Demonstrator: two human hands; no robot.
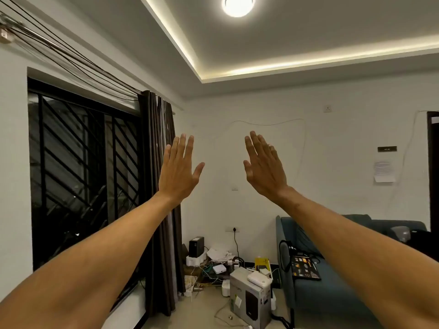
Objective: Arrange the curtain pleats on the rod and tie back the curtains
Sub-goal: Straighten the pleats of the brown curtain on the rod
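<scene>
A dark brown curtain (155,129) hangs bunched in narrow pleats at the right end of the window, reaching almost to the floor. Its rod (47,42) runs along the top of the wall from the upper left, with several thin dark cords beside it. My left hand (178,170) is raised with straight, spread fingers, in front of the curtain's right edge and apart from it. My right hand (264,166) is raised at the same height, fingers straight, in front of the white wall. Both hands hold nothing.
A dark window (80,167) with a black grille fills the left wall. On the floor in the corner lie cables, small devices and a cardboard box (249,302). A blue sofa (337,288) stands at the right.
</scene>
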